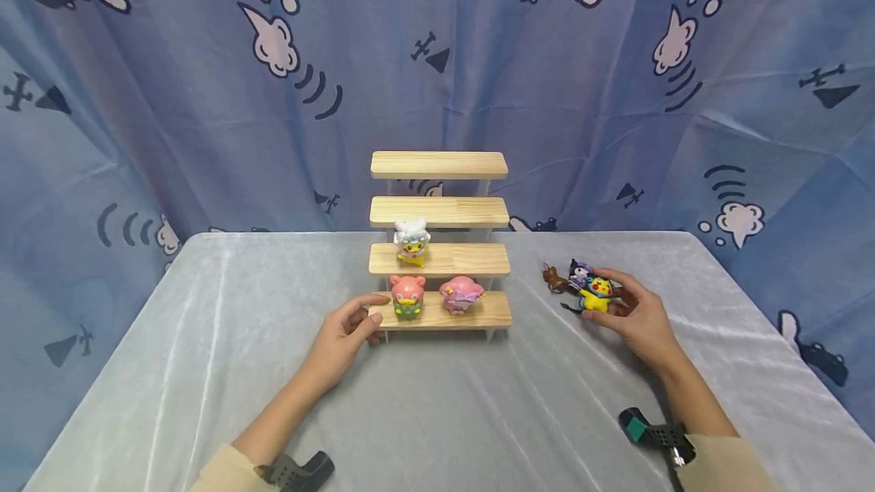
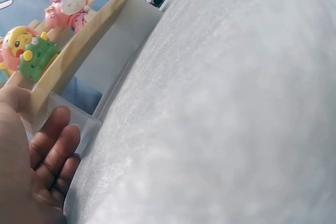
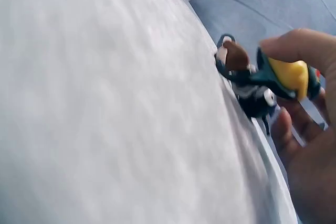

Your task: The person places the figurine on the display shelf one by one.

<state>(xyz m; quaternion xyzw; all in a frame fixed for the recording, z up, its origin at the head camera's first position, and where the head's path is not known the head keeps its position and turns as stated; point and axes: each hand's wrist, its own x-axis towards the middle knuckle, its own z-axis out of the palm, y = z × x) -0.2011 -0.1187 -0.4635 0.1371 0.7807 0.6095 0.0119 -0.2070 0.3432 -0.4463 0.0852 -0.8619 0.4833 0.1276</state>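
Note:
My left hand [image 1: 346, 331] grips the left end of the lowest step of a tiered wooden display stand [image 1: 451, 319]. In the left wrist view its other fingers [image 2: 62, 142] curl below the board, by the clear support. On that step stand a pink-hooded figurine [image 1: 408, 296] with a green lower body and a round pink figurine [image 1: 462, 294]. A white-capped yellow figurine [image 1: 412, 243] is one step higher. At the right, my right hand [image 1: 639, 317] pinches a yellow Pikachu figurine [image 1: 596, 294] with a dark teal outfit between thumb and fingers.
Right beside the pinched figurine are a black and purple figurine [image 1: 580, 273] and a small brown figurine [image 1: 554, 278] on the grey cloth-covered table [image 1: 437, 408]. A blue patterned curtain [image 1: 451, 59] hangs behind the table's back edge.

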